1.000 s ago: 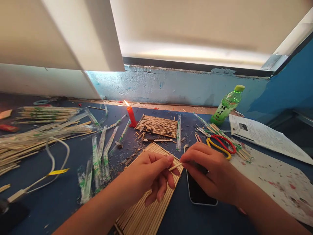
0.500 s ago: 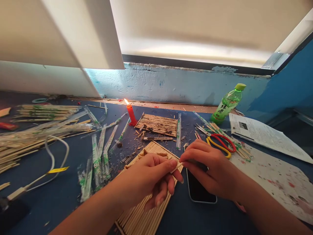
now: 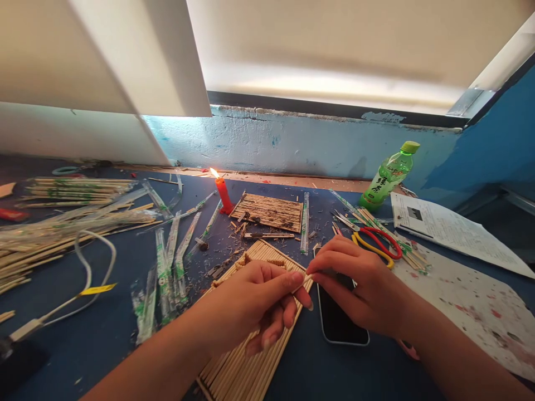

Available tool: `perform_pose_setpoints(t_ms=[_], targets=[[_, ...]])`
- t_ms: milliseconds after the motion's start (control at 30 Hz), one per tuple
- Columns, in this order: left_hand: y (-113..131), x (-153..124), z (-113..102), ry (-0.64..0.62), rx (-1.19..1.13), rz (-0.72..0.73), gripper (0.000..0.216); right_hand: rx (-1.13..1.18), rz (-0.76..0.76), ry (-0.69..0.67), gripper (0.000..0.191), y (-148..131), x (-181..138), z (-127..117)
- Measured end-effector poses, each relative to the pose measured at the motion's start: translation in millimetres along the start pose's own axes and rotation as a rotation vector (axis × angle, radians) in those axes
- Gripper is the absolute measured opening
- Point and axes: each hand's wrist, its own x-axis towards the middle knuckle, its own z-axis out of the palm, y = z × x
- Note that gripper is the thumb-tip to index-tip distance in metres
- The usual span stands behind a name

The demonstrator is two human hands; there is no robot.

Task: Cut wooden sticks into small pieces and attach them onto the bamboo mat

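My left hand point(image 3: 254, 303) and my right hand point(image 3: 355, 284) meet over the near middle of the blue table, both pinching one short wooden stick point(image 3: 306, 279) between thumb and fingertips. Under my left hand lies a mat of pale wooden sticks point(image 3: 246, 362) laid side by side. A black phone point(image 3: 340, 326) lies face up beneath my right hand. A lit red candle point(image 3: 224, 195) stands further back, next to a darker stick mat point(image 3: 270, 211).
Red-and-yellow scissors point(image 3: 376, 242) and a green bottle point(image 3: 387, 178) stand at the right, with printed paper point(image 3: 451, 231) beyond. Wrapped chopsticks point(image 3: 71, 223), empty wrappers point(image 3: 167, 267) and a white cable point(image 3: 90, 278) cover the left. Wood shavings litter the middle.
My two hands have drawn closer, so less of the short stick shows between the fingers. The view has shifted slightly.
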Motion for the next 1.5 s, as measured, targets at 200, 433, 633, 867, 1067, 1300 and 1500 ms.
perform_pose_setpoints(t_ms=[200,433,633,867,1067,1300,1500], targets=[[0.9,0.5,1.0,-0.002,0.014,0.002,0.034,-0.005,-0.022,0.015,0.009,1.8,-0.5,1.1],[-2.3,0.8,-0.2,-0.009,-0.016,0.012,0.037,-0.013,-0.009,0.007,0.009,0.7,-1.0,0.3],[-2.4,0.9,-0.5,-0.024,-0.013,-0.001,0.037,-0.015,-0.022,0.016,0.01,1.5,-0.7,0.5],[-0.9,1.3,-0.3,-0.001,0.006,-0.001,0.037,-0.021,-0.027,0.019,0.011,1.0,-0.2,0.1],[-1.5,1.6,3.2,0.037,0.05,0.013,0.036,-0.024,-0.022,0.018,0.009,1.7,-0.9,0.6],[-0.4,1.4,12.2,0.15,0.179,0.072,0.034,-0.073,-0.046,0.081,0.025,8.7,-1.0,-14.8],[-0.5,2.2,16.0,0.126,0.236,0.098,0.039,-0.041,-0.118,0.089,0.017,4.7,2.3,-7.5]])
